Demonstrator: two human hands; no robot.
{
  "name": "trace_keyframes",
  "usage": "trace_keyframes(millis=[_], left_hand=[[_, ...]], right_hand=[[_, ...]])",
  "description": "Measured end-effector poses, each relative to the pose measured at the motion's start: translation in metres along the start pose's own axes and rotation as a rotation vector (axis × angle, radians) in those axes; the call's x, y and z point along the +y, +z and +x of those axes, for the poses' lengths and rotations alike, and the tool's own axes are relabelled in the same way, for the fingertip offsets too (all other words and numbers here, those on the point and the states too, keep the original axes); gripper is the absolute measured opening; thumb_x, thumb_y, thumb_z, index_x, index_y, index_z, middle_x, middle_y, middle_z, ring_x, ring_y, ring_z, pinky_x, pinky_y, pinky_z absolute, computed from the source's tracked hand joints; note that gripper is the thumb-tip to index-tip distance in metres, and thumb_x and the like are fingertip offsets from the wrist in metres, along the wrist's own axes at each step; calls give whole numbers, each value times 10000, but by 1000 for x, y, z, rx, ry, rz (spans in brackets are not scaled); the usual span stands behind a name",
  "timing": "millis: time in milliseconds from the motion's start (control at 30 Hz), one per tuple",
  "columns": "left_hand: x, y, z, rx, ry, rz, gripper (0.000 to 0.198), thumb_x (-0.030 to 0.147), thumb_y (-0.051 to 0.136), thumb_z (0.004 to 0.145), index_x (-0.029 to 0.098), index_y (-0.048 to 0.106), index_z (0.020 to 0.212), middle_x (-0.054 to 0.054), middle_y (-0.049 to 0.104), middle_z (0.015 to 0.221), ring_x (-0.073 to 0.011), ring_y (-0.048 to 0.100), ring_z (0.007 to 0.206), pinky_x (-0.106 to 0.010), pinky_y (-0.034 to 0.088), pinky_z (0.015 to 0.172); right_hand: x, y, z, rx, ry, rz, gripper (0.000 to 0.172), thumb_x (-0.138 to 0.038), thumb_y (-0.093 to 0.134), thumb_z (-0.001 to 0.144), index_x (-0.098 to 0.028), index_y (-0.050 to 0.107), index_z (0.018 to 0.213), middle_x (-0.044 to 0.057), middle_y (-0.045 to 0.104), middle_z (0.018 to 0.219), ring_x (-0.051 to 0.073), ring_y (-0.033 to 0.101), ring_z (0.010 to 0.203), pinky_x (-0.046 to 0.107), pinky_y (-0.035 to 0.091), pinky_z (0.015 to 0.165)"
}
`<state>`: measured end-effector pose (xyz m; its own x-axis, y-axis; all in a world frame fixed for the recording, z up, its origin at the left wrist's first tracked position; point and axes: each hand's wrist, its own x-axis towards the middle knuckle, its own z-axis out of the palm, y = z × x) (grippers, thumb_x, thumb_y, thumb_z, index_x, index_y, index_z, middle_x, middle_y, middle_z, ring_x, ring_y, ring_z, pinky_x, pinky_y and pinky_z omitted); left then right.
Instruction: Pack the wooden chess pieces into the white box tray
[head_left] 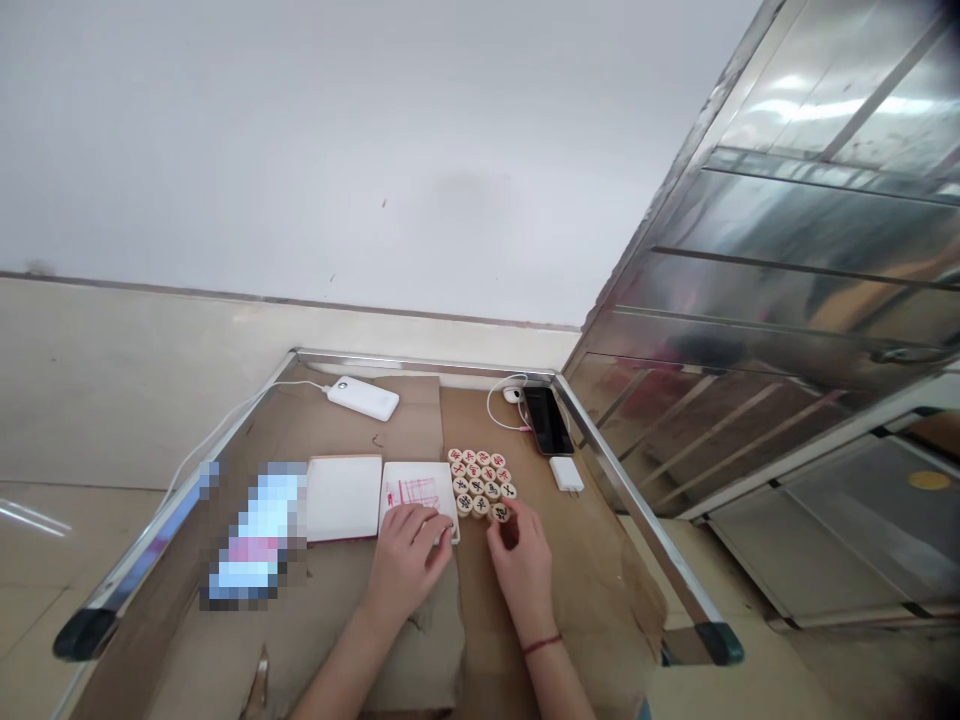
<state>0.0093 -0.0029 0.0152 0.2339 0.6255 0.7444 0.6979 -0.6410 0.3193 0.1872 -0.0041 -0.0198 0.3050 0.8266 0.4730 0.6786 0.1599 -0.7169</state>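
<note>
Round wooden Chinese chess pieces (477, 470) stand in several close rows on the cardboard, red characters at the back and dark ones nearer me. At the front right corner of this group, my right hand (525, 560) has its thumb and index finger around one Chinese chess piece (500, 512). My left hand (409, 555) is over the near part of a shallow white box (412, 475) with pink lines inside. Its fingers are curled, with thumb and index close together by the box's right edge; what they hold, if anything, is hidden. A plain white box half (343, 500) lies to the left.
Cardboard (577, 600) covers the metal-framed table. A white power bank (364, 398) with a cable is at the back left. A black phone (547, 420), a white charger (566, 474) and earphones (512, 394) sit at the right. A blurred-out screen (259, 535) lies left.
</note>
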Motion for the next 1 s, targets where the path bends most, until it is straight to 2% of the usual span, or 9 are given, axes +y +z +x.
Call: trace_keyframes(millis=[267,433,633,733,800,933,1000], left_hand=[[-1,-1,-2,-36,9,-20,140,110,527,832,206,609,894,-29,656,835,-168,594,809,-317,443,761],[-1,5,-4,-85,-36,77,243,245,601,789,206,615,1028,-75,660,994,-222,596,937,-361,434,827],[0,8,-9,-22,-87,162,229,334,654,761,221,651,960,-43,690,955,-223,606,931,-405,357,912],[1,8,-8,-41,-114,164,248,349,617,789,216,655,995,-55,703,987,-229,610,956,-404,343,926],[2,9,-7,-86,-142,170,257,312,565,829,213,646,1051,-58,713,997,-229,614,975,-412,327,945],[2,11,-8,-142,-166,194,295,253,512,855,201,629,1121,-58,733,943,-231,622,973,-435,298,963],[2,13,-9,-153,-161,184,280,259,524,844,204,639,1093,-53,735,922,-234,623,956,-443,292,960]], right_hand=[[3,-1,0,-30,34,-23,181,-297,512,824,-195,561,964,84,608,912,209,583,790,353,495,735],[7,1,2,-55,40,-140,150,-348,501,826,-202,527,849,51,599,764,217,549,722,342,440,678],[4,-1,2,-53,24,-160,155,-346,508,839,-216,480,759,26,562,710,191,515,666,303,408,623],[-4,-4,0,-31,-52,-96,88,-293,504,842,-209,501,818,33,560,755,190,530,707,305,440,655],[-12,-6,-2,-141,-154,-1,89,-203,462,832,-201,516,903,49,580,830,184,554,757,297,463,690],[-26,-6,-4,-498,-295,23,326,-112,456,775,-200,523,1082,58,631,945,185,592,811,297,479,726],[-28,-3,-4,-559,-312,-23,418,-135,499,773,-190,495,1187,77,650,1034,210,606,883,333,481,781]])
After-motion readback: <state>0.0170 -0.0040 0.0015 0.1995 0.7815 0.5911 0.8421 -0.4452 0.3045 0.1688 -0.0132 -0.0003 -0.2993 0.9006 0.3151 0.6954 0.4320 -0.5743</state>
